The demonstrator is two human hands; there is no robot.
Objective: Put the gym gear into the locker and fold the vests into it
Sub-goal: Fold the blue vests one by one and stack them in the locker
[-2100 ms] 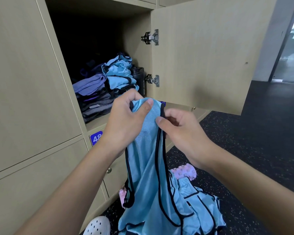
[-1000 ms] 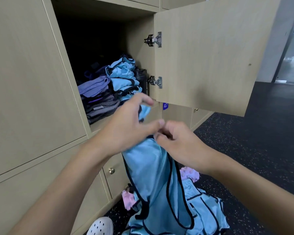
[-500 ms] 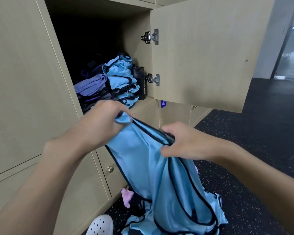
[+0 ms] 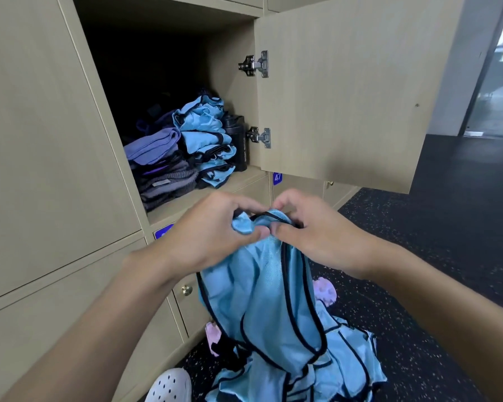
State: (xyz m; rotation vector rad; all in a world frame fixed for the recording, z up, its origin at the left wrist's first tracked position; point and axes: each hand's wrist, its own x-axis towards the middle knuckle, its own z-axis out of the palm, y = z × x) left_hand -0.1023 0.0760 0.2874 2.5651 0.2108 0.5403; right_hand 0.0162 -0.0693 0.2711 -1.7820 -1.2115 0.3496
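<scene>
A light blue vest (image 4: pixel 262 294) with black trim hangs in front of me below the open locker (image 4: pixel 169 33). My left hand (image 4: pixel 212 230) and my right hand (image 4: pixel 311 227) pinch its top edge side by side, thumbs almost touching. Inside the locker, folded blue vests (image 4: pixel 206 132) are stacked beside a pile of purple and grey clothes (image 4: pixel 160 163), with a black bottle (image 4: pixel 238 146) at the right wall. More blue vests (image 4: pixel 346 361) lie heaped on the floor under the hanging one.
The locker door (image 4: pixel 346 88) stands open to the right, above my hands. A pink foam roller (image 4: pixel 325 291) lies on the dark speckled floor (image 4: pixel 436 274), partly hidden by the vest. A white clog (image 4: pixel 169 387) shows at the bottom. Closed lockers with brass knobs (image 4: pixel 187 290) fill the left.
Half a second ago my hands held the vest's top edge spread apart. They have come together, bunching the top of the vest between them.
</scene>
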